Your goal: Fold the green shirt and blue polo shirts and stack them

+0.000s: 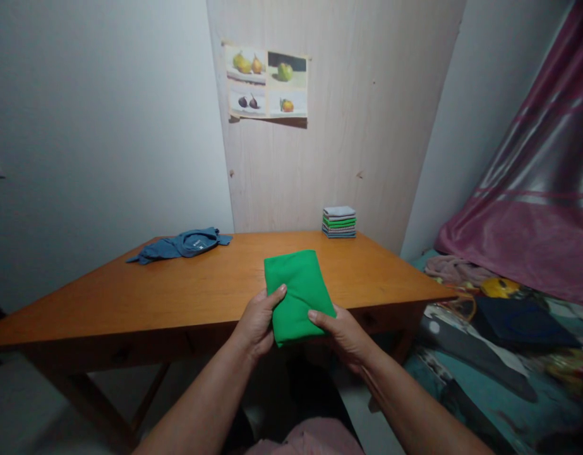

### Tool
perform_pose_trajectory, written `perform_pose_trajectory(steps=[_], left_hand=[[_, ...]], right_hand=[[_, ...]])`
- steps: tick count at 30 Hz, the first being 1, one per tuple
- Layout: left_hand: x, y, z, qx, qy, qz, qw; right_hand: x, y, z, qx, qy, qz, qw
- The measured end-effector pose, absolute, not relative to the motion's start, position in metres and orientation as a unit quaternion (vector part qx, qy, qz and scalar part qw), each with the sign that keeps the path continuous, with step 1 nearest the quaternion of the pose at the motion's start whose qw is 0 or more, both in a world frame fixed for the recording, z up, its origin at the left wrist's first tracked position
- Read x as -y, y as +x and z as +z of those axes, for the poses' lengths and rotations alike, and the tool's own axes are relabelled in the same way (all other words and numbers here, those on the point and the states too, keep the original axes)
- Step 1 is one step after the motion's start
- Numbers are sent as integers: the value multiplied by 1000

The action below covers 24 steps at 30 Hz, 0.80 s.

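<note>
While the left hand and right hand hold the folded green cloth up at the near edge of the table, both thumbs press its upper face; other fingers, mostly hidden, seem clamped beneath. Folded pile at far edge; crumpled blue shirt at left. Judged step: fold nearly finished; next move calls for level, two-handed support.
</note>
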State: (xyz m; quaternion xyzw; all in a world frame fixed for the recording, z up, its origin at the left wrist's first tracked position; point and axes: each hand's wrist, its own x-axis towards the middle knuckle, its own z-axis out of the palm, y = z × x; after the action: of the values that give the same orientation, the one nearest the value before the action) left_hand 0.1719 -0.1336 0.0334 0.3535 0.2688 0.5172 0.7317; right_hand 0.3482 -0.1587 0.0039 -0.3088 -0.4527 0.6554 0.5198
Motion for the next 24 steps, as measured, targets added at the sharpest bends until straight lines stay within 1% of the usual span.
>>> perform_pose_trajectory(steps=[4, 8, 11, 16, 24], left_hand=[[133, 179, 35, -251, 343, 577, 697], [135, 188, 31, -230, 335, 630, 662], [137, 192, 27, -227, 335, 646, 647], [136, 188, 30, -241, 328, 652, 640], [126, 161, 37, -286, 361, 661, 592]], right_hand=[[165, 332, -6, 356, -246, 693, 577], [171, 315, -12, 314, -228, 724, 570], [169, 312, -15, 312, -244, 723, 567], [163, 323, -20, 345, -280, 686, 577], [167, 337, -10, 381, -270, 674, 572]])
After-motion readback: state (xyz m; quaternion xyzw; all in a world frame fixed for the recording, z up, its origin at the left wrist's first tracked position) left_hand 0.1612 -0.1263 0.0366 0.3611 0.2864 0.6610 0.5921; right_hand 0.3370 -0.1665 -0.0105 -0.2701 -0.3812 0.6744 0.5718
